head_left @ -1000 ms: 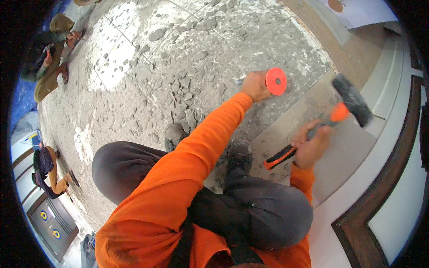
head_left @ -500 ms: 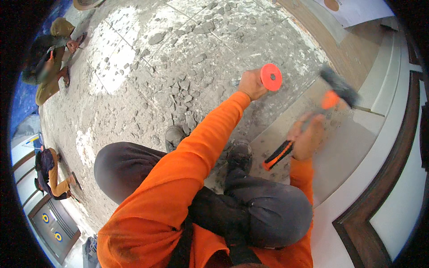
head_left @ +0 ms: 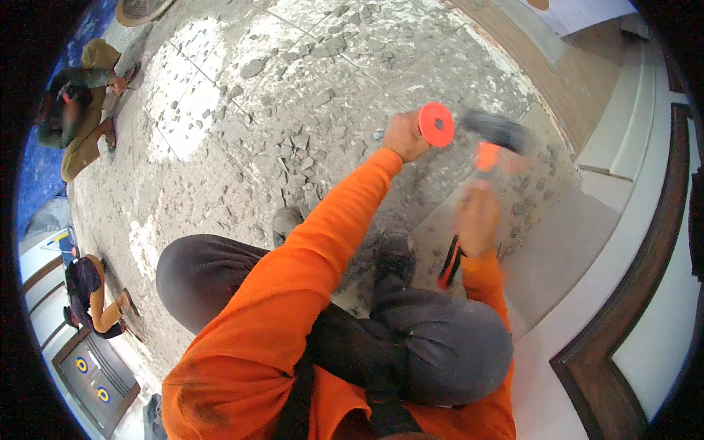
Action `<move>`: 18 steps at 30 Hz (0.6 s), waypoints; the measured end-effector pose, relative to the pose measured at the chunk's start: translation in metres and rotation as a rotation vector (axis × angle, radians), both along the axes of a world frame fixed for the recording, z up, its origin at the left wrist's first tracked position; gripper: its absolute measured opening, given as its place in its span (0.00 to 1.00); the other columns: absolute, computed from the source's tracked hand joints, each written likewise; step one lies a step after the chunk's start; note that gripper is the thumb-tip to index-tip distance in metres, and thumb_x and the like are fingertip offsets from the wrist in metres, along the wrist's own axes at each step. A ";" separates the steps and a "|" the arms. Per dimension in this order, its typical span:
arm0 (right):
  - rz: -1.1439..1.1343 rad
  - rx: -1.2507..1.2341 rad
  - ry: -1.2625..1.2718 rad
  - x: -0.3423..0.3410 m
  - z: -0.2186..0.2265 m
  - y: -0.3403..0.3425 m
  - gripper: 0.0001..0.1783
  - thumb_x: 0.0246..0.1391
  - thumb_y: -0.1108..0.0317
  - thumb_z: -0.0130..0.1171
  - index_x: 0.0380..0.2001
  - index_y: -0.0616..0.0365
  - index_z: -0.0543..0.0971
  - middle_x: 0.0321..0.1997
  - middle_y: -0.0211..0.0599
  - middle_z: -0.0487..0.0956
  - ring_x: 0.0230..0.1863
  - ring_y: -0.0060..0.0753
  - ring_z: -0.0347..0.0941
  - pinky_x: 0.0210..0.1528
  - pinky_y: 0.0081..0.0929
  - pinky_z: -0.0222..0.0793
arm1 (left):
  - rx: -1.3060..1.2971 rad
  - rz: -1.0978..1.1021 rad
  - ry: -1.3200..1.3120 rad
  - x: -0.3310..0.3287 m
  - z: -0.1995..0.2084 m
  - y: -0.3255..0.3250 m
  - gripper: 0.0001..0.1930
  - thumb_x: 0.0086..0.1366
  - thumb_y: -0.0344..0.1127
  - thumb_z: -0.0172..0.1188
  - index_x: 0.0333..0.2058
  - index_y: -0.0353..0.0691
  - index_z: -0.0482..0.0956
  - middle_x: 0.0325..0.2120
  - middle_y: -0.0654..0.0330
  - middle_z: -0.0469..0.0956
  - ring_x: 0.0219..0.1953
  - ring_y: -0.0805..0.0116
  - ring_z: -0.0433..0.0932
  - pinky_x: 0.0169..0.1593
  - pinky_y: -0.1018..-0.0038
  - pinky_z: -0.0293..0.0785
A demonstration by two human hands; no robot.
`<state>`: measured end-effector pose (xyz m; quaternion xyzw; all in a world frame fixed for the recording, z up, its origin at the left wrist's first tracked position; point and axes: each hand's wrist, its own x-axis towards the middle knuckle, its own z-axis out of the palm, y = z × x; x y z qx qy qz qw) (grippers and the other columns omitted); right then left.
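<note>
My left hand (head_left: 403, 137) is closed around a chisel with a round red-orange hand guard (head_left: 435, 133). The guard faces up, its struck end at the centre, and most of the chisel's shaft is hidden beneath. In my right hand (head_left: 478, 218) is a club hammer (head_left: 496, 133) with a dark head and a black-and-orange handle. Smeared by motion, the hammer head hangs just right of the guard, apart from it. Broken grey chips (head_left: 297, 158) lie on the rough floor left of my left hand.
A smooth tile strip (head_left: 543, 242) borders a white ledge and dark wooden trim (head_left: 612, 367) on the right. Two people (head_left: 92, 110) (head_left: 95, 290) crouch or bend at the left. A round pan (head_left: 139, 11) sits at the far left. My shoes rest among debris.
The hammer has swung left, toward the chisel, with my right hand. My left hand and the chisel have shifted slightly left in view.
</note>
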<state>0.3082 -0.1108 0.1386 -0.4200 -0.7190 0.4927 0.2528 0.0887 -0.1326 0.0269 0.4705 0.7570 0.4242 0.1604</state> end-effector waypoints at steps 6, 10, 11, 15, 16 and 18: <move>-0.115 -0.681 0.030 0.006 0.042 -0.016 0.26 0.73 0.47 0.42 0.27 0.55 0.71 0.13 0.27 0.65 0.10 0.21 0.59 0.14 0.24 0.55 | 0.077 0.093 0.137 -0.024 0.010 -0.009 0.14 0.61 0.46 0.60 0.39 0.43 0.81 0.33 0.51 0.83 0.35 0.46 0.81 0.40 0.57 0.77; -0.213 -0.711 0.073 0.022 0.036 -0.024 0.25 0.72 0.45 0.45 0.28 0.54 0.69 0.13 0.26 0.64 0.10 0.20 0.58 0.13 0.24 0.55 | 0.146 0.514 -0.126 -0.106 -0.011 -0.050 0.11 0.64 0.40 0.63 0.37 0.38 0.78 0.26 0.60 0.80 0.31 0.55 0.79 0.36 0.60 0.74; -0.230 -0.714 0.090 0.031 0.031 -0.024 0.25 0.71 0.45 0.45 0.28 0.54 0.68 0.13 0.26 0.64 0.10 0.20 0.58 0.13 0.24 0.55 | 0.195 0.671 -0.596 -0.114 0.003 -0.057 0.11 0.64 0.39 0.64 0.35 0.38 0.77 0.25 0.62 0.78 0.29 0.60 0.78 0.34 0.63 0.73; -0.267 -0.772 0.051 0.039 0.013 -0.037 0.23 0.70 0.46 0.49 0.28 0.53 0.67 0.14 0.24 0.64 0.10 0.20 0.57 0.12 0.24 0.56 | 0.367 0.682 -0.014 -0.179 0.007 -0.125 0.11 0.65 0.41 0.65 0.33 0.39 0.78 0.22 0.63 0.76 0.23 0.71 0.74 0.28 0.71 0.69; -0.270 -0.773 0.044 0.043 0.009 -0.039 0.23 0.69 0.46 0.50 0.28 0.53 0.67 0.14 0.24 0.64 0.10 0.19 0.57 0.13 0.25 0.56 | 0.342 0.675 -0.094 -0.178 0.005 -0.126 0.12 0.65 0.41 0.65 0.34 0.39 0.78 0.22 0.63 0.76 0.23 0.72 0.74 0.28 0.72 0.69; -0.267 -0.749 0.008 0.045 0.012 -0.043 0.22 0.68 0.47 0.53 0.28 0.52 0.68 0.14 0.23 0.64 0.10 0.19 0.58 0.13 0.24 0.56 | 0.294 0.668 -0.256 -0.173 0.016 -0.125 0.12 0.66 0.41 0.66 0.35 0.39 0.78 0.21 0.64 0.76 0.22 0.73 0.74 0.27 0.73 0.70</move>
